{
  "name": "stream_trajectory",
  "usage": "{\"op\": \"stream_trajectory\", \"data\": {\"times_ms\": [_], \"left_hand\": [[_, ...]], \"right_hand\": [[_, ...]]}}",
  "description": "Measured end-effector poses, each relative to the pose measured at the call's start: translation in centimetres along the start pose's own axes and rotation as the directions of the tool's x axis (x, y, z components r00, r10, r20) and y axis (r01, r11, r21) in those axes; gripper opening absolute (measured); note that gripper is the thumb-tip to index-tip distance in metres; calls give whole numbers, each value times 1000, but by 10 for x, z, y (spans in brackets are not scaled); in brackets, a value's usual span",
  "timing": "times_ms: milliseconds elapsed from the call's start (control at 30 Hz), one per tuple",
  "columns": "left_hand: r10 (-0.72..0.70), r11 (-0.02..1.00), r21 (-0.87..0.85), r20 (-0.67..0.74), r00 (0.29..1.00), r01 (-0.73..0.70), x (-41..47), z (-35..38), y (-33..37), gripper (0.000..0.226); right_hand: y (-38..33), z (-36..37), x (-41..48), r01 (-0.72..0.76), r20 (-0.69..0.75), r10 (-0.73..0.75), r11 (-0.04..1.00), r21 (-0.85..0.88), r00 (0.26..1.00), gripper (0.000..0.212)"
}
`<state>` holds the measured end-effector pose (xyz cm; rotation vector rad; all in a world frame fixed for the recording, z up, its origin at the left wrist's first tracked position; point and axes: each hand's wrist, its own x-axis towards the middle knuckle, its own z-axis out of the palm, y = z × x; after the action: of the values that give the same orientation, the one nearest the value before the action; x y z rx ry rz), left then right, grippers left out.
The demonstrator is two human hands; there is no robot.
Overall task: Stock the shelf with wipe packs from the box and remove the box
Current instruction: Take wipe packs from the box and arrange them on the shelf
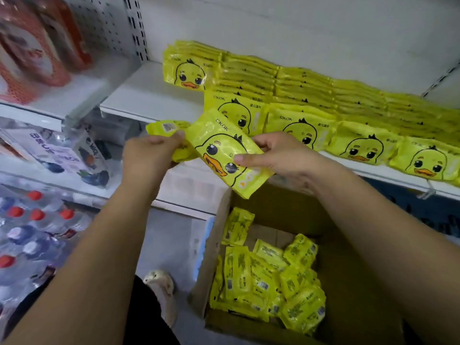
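- While poised before the white metal shelf point(149, 95), the glossy yellow duck-print wipe pack point(224, 150) sits face-up, pinched in the right hand point(278, 155), likely to match the shelved rows point(306, 95).
- Left hand point(149, 155) grips a second yellow pack point(169, 128), barcode up.
- Brown cardboard box point(273, 210) below holds more: stocking unfinished.

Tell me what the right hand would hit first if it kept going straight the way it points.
The right hand, gripping a duck pack, points up and left. Straight on, it would probably meet the leftmost front-row pack standing on the shelf first, though depth is unclear.
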<state>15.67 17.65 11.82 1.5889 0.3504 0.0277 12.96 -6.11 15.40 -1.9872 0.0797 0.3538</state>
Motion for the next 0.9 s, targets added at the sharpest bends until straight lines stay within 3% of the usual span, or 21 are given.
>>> {"op": "stream_trajectory", "data": {"times_ms": [100,300,500,600,733,900], "left_hand": [[70,997,41,-117,991,-65,21,-23,-5,20],[-11,975,-219,-241,970,-43,64,-46,3,12],[-96,921,-390,-269,958,-17,90,-53,1,14],[-128,892,-451,-249,960,2,98,-55,3,14],[-150,885,-465,-245,958,20,106,-56,3,13],[-180,858,-512,-208,961,49,108,-45,7,15]], "right_hand": [[-23,11,45,57,-106,-74,987,-153,992,61],[-77,20,138,164,-190,-199,969,-185,961,14],[-114,32,236,152,-219,-237,926,-344,947,29],[-123,39,274,113,-217,-285,810,-575,934,42],[-120,40,310,43,-162,-278,608,-793,947,38],[-99,30,333,23,-177,-290,573,-819,941,53]]}}
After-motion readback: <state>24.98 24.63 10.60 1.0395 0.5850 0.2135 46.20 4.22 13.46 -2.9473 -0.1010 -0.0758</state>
